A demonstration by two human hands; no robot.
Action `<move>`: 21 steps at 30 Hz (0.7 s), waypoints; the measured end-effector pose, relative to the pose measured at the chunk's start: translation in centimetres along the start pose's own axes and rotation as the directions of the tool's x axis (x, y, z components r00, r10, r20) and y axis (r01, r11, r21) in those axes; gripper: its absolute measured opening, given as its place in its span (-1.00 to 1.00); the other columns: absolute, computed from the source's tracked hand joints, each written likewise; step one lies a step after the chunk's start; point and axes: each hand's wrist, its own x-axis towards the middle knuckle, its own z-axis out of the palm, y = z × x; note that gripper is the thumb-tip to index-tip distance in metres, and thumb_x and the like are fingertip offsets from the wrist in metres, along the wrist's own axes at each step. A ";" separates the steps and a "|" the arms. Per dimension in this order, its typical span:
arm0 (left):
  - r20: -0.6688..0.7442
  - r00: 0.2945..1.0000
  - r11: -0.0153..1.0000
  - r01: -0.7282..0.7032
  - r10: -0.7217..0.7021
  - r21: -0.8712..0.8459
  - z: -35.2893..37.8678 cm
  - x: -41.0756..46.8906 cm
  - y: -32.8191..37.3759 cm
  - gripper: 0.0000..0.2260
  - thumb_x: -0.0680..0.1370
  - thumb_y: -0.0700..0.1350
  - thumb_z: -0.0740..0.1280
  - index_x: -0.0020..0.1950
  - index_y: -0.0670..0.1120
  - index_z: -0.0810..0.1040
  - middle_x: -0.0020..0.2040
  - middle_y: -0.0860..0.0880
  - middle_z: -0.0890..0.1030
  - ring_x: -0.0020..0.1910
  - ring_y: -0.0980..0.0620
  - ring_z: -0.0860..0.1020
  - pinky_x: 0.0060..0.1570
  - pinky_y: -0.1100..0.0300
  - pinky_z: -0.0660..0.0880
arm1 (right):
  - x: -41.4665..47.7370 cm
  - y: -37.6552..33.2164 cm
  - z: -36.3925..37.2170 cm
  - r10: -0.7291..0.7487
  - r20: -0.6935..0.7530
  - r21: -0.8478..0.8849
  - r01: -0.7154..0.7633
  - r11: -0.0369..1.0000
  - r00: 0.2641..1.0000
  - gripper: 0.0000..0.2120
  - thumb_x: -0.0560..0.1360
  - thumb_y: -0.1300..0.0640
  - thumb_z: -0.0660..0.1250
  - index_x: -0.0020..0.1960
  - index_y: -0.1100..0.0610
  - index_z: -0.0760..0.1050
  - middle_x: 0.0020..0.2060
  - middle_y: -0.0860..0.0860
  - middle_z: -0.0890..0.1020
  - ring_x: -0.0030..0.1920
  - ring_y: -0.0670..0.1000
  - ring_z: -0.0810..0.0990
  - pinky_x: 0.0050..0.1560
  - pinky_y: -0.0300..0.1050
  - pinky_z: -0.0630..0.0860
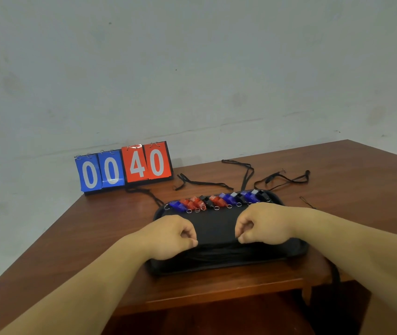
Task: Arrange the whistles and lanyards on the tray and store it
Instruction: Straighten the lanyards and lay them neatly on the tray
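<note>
The tray [219, 226], black and oblong, is set near the front edge of the wooden table [95, 238]. A row of blue, red and black whistles [216, 200] has been lined along its far rim, so that part appears done. Several lanyards [282, 178] are left loose on the table behind it. A black cord at the near rim seems pinched between left hand [170, 235] and right hand [262, 226], both curled closed. Storing is judged still ahead.
</note>
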 end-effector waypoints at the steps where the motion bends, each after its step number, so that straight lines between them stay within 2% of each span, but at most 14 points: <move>1: 0.002 1.000 1.000 -0.003 0.003 0.002 0.0 0.1 0.2 -0.91 0.61 0.08 0.37 0.03 0.15 0.66 -0.05 0.16 0.67 -0.04 0.19 0.62 0.04 0.23 0.55 | -0.2 0.2 -0.1 0.003 -0.013 0.003 -0.003 1.000 1.000 -0.80 0.60 -0.03 0.35 0.19 -0.06 0.64 -0.03 -0.21 0.61 0.01 -0.20 0.57 0.10 -0.25 0.46; 3: -0.006 1.000 1.000 -0.014 0.014 0.006 0.0 0.4 0.9 -0.92 0.61 0.08 0.37 0.05 0.15 0.65 -0.03 0.16 0.66 -0.02 0.18 0.62 0.08 0.19 0.57 | -0.9 0.8 -0.6 0.015 -0.048 0.002 -0.015 1.000 0.999 -0.79 0.59 -0.04 0.36 0.20 -0.06 0.63 -0.05 -0.22 0.60 -0.01 -0.20 0.57 0.04 -0.29 0.44; 7: -0.051 0.997 0.998 -0.063 0.065 0.028 0.3 1.6 3.6 -0.87 0.62 0.05 0.36 0.14 0.11 0.63 0.01 0.15 0.64 0.00 0.18 0.60 0.07 0.21 0.56 | -3.1 3.0 -2.1 0.070 -0.127 0.003 -0.070 0.998 0.989 -0.80 0.58 -0.05 0.37 0.17 -0.09 0.65 0.00 -0.24 0.61 0.06 -0.19 0.57 0.17 -0.17 0.49; 10: -0.090 0.986 0.989 -0.140 0.143 0.037 0.7 2.7 6.5 -0.83 0.62 0.05 0.36 0.20 0.11 0.61 0.03 0.16 0.63 0.00 0.22 0.58 0.02 0.30 0.51 | -5.1 5.5 -3.2 0.117 -0.186 0.020 -0.116 0.993 0.975 -0.83 0.58 -0.02 0.37 0.15 -0.10 0.65 0.04 -0.22 0.63 0.08 -0.18 0.58 0.18 -0.17 0.50; 13: -0.121 0.963 0.971 -0.237 0.241 0.041 1.3 3.8 10.3 -0.78 0.62 0.06 0.36 0.25 0.09 0.60 0.11 0.15 0.62 0.04 0.23 0.56 0.09 0.28 0.51 | -6.9 8.4 -4.0 0.148 -0.238 -0.015 -0.156 0.988 0.960 -0.82 0.59 0.07 0.34 0.13 -0.11 0.64 0.04 -0.23 0.63 0.10 -0.19 0.59 0.18 -0.19 0.50; 16: -0.119 0.933 0.940 -0.340 0.339 0.012 2.2 4.7 14.2 -0.77 0.61 0.06 0.37 0.27 0.12 0.58 0.07 0.19 0.57 0.03 0.25 0.55 0.04 0.32 0.48 | -8.7 11.0 -4.2 0.169 -0.250 -0.010 -0.177 0.984 0.953 -0.74 0.58 0.16 0.33 0.06 -0.22 0.59 0.03 -0.28 0.61 0.06 -0.26 0.57 0.08 -0.33 0.45; 18: -0.097 0.908 0.913 -0.407 0.407 0.020 2.9 5.3 16.3 -0.77 0.61 0.06 0.37 0.27 0.13 0.58 0.09 0.20 0.55 0.04 0.23 0.54 0.05 0.29 0.49 | -9.5 12.3 -4.0 0.183 -0.253 0.018 -0.185 0.983 0.950 -0.70 0.57 0.19 0.32 0.11 -0.22 0.58 0.04 -0.28 0.59 0.02 -0.32 0.54 -0.04 -0.43 0.38; 21: -0.048 0.880 0.881 -0.471 0.473 0.050 4.0 6.3 18.8 -0.73 0.63 0.06 0.34 0.33 0.14 0.57 0.18 0.13 0.55 0.13 0.15 0.53 0.18 0.17 0.50 | -9.9 13.5 -3.3 0.193 -0.228 0.016 -0.195 0.981 0.954 -0.64 0.57 0.23 0.26 0.22 -0.17 0.56 0.03 -0.25 0.58 -0.01 -0.24 0.55 -0.06 -0.35 0.41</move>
